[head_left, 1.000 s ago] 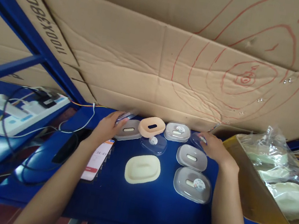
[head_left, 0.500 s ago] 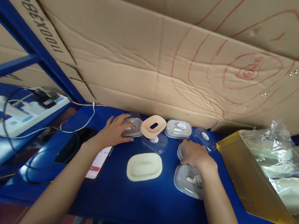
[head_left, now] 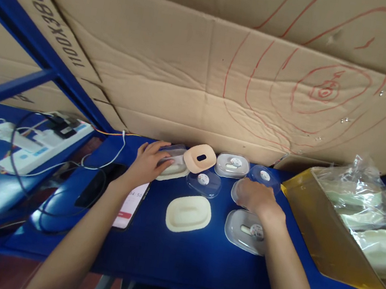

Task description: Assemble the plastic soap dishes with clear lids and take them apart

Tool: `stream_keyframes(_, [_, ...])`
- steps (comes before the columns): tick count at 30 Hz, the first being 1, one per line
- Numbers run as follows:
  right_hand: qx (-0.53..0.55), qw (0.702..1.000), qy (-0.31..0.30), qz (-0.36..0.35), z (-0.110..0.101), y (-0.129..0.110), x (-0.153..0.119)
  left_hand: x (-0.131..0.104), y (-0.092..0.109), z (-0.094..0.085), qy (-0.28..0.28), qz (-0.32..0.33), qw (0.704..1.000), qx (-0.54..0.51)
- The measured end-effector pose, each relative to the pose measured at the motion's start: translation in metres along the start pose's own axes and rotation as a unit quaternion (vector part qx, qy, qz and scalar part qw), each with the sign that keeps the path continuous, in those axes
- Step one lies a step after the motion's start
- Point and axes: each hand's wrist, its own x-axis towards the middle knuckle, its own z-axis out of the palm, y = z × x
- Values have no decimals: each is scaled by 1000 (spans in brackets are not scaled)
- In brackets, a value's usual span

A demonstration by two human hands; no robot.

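My left hand (head_left: 148, 163) grips a clear plastic cover (head_left: 176, 149) between thumb and fingers. Below it is a cream oval dish (head_left: 169, 174), partly hidden. Close by on the right sit a peach oval piece with a dark slot (head_left: 199, 159) and a clear lid with a round sticker (head_left: 208, 185). My right hand (head_left: 253, 196) has its fingers curled over a greyish oval case (head_left: 236, 189), mostly covered by the hand. A grey oval case under a clear cover (head_left: 238, 230) lies just below that wrist. Between the hands rests another cream oval dish (head_left: 188, 213).
Another grey case (head_left: 232, 165) and a clear lid (head_left: 264, 176) stand at the back. A carton with bagged pale pieces (head_left: 312, 222) is on the right. To the left lie a lit phone (head_left: 128, 207), a dark phone (head_left: 88, 191) and a power strip with cables (head_left: 30, 153).
My left hand has raised the clear cover, and a cream dish now shows under it. My right hand stays over the same case. The view has shifted slightly.
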Motion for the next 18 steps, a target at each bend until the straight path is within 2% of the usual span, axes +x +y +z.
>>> stream_keyframes(5, [-3, 1000, -1, 5, 5, -6, 3, 2, 0, -1, 52, -25, 998, -17])
stream_keyframes(12, [11, 1000, 26, -10, 10, -5, 1, 6, -5, -2, 66, -21, 997, -47])
stream_keyframes(15, [27, 999, 29, -29, 10, 5, 2, 5, -2, 0, 57, -7, 997, -49])
stream_keyframes(18, [53, 996, 40, -60, 4, 28, 3, 4, 1, 4, 42, 8, 998, -42])
